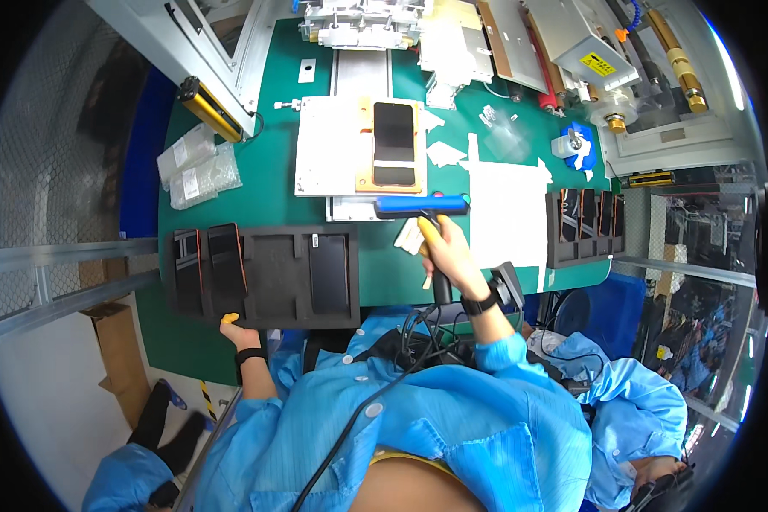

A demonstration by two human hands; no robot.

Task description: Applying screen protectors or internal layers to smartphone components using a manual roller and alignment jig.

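In my right hand [448, 254] is a roller [422, 206] with a blue sleeve and a black handle; the fingers, partly in yellow finger cots, wrap the handle. The roller lies level just in front of a white plate [328, 149]. On that plate an orange holder [364, 175] carries a dark phone-like panel [394, 128]. My left hand [240, 331] is at the near edge of a black foam tray [273, 286], its yellow-capped fingertips drawn together; whether anything is between them is hidden. Dark panels lie in the tray, two orange-edged [225, 256] and one plain [329, 275].
A white sheet [508, 213] covers the green table right of the roller. Beyond it stands another black tray [582, 252] with several orange-edged panels. Bubble-wrap bags [198, 171] lie far left. A metal fixture [363, 26] stands at the back. Another person in blue [636, 410] is at right.
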